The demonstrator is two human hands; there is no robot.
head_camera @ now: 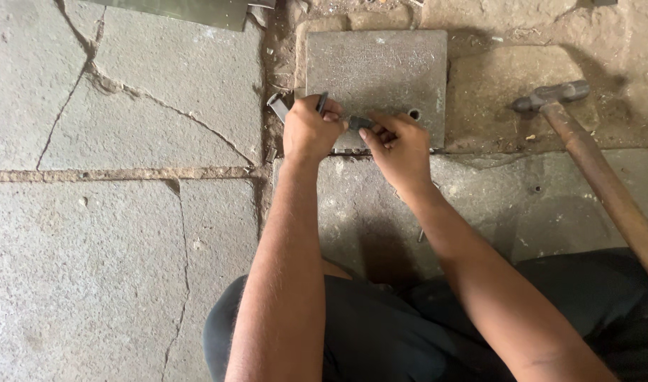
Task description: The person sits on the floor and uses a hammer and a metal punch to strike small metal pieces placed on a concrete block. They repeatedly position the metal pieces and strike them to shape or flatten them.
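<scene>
A stone floor is seen from above, with two bare arms reaching up from the bottom of the view toward twelve o'clock. At the centre top a flat grey metal block is set into the floor, with a small round hole near its five o'clock corner.

The left hand is closed around a thin dark metal piece, whose ends show at ten o'clock and at twelve o'clock of the fist. Just beside it, at three o'clock, the right hand is held with its fingertips pinched on a small dark metal part that sits between the two hands. Both hands are resting at the six o'clock edge of the block. Whether the two dark pieces are one thing cannot be told.

At three o'clock of the block, well apart from the hands, a hammer is laid on the floor, its dark head toward eleven o'clock and its rusty brown handle running toward five o'clock. At the top edge, at eleven o'clock, a flat sheet of metal is partly seen. Dark trousers are seen at six o'clock, beneath the arms. The floor slabs are cracked, with dirt in the joints.
</scene>
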